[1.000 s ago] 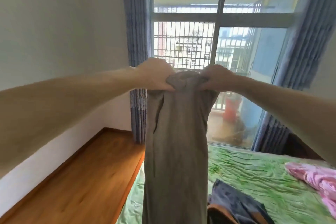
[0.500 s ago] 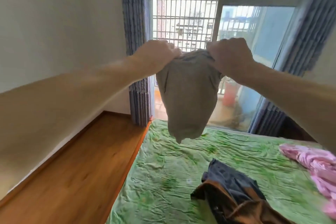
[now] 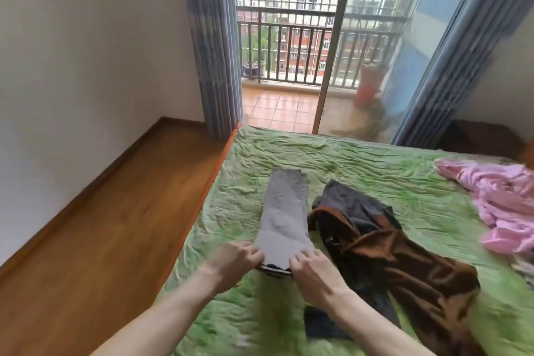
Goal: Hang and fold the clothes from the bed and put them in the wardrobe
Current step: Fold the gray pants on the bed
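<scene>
Head view: grey garment (image 3: 284, 217) lies flat, long and narrow, on the green bed (image 3: 375, 165). My left hand (image 3: 232, 261) and right hand (image 3: 313, 274) pinch its near edge. Brown-and-dark clothes (image 3: 384, 243) touch its right; pink garment (image 3: 502, 202) far right.

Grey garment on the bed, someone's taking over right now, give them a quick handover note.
Left hand and right hand each pinch the near end of the grey garment, laid out flat and long on the green bed.
Done: the grey piece is spread out, not yet folded.
Left: fold it, then deal with the brown and dark clothes beside it and the pink garment at the right. No wardrobe in view.
</scene>
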The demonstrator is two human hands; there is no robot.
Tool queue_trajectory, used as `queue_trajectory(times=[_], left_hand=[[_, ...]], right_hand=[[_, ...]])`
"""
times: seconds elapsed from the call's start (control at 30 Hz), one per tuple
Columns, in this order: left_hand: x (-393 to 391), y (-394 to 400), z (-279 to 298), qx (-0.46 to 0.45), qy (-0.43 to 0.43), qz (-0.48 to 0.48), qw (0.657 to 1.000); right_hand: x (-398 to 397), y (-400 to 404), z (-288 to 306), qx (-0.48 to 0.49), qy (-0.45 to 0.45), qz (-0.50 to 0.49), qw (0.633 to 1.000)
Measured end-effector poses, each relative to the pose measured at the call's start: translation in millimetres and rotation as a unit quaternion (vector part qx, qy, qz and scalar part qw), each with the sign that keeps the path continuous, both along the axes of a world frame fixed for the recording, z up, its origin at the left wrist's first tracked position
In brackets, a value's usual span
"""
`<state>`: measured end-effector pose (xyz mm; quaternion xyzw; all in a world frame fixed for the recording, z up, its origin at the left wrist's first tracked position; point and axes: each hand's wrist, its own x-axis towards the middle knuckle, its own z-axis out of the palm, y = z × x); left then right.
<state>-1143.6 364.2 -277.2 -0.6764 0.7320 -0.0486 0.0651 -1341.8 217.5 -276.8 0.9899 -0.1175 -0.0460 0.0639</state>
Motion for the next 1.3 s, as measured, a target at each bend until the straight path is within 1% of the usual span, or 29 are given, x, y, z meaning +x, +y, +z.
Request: queue_trajectory(times=[0.1,0.13,0.23,0.33,0.4,0.43,0.57,0.63,0.7,0.73,0.8,0.93,1.03,1.1,1.2,1.3], left_hand=[[-35.8,33.6,-65.1,0.067,0.050,0.031,0.996],[-46.3,43.5,-82.5,0.078,0.066,0.045,0.994],[-77.0,69.3,-135.8,0.083,0.102,0.049,0.990],[-103.6,89.4,-177.7,0.105,0.130,0.058,0.984],[-115.1,98.7,-200.1,0.134,0.145,0.073,0.978],[-119.5,102.1,-210.4,0.144,0.154,0.079,0.974],[-134.3,116.9,-256.3,0.160,0.160,0.084,0.970],[-138.5,129.5,-287.6,0.185,0.177,0.071,0.964],[-141.8,145.1,-314.5,0.212,0.171,0.055,0.961],[-143.7,152.9,-326.7,0.208,0.173,0.050,0.961],[-145.9,161.8,-345.4,0.172,0.185,0.072,0.965],[-149.7,156.1,-377.7,0.121,0.200,0.187,0.954],[-154.6,144.2,-397.0,0.084,0.175,0.205,0.959],[-153.3,134.6,-408.9,0.061,0.180,0.203,0.961],[-143.9,128.7,-428.4,0.062,0.180,0.190,0.963],[-130.6,139.5,-448.3,0.081,0.162,0.107,0.978]], right_hand=[[-24.7,43.9,-52.6,0.087,0.066,-0.050,0.993],[-32.6,55.3,-67.7,0.117,0.094,-0.067,0.986],[-56.5,82.0,-112.6,0.162,0.129,-0.101,0.973],[-77.3,106.1,-152.4,0.165,0.136,-0.122,0.969],[-92.0,117.9,-192.9,0.181,0.158,-0.149,0.959],[-99.0,122.6,-215.2,0.183,0.153,-0.160,0.958],[-117.8,140.9,-266.1,0.140,0.128,-0.135,0.972],[-127.3,149.9,-296.1,0.152,0.136,-0.124,0.971],[-139.2,156.9,-324.4,0.168,0.155,-0.123,0.966],[-144.0,159.8,-336.7,0.174,0.155,-0.127,0.964],[-148.5,161.3,-354.6,0.175,0.114,-0.144,0.967],[-142.3,156.7,-384.9,0.186,0.014,-0.154,0.970],[-139.3,148.9,-410.8,0.170,-0.045,-0.110,0.978],[-135.6,137.4,-422.1,0.158,-0.072,-0.074,0.982],[-138.1,113.8,-434.7,0.166,-0.068,-0.059,0.982],[-152.5,94.2,-451.8,0.185,-0.010,-0.061,0.981]])
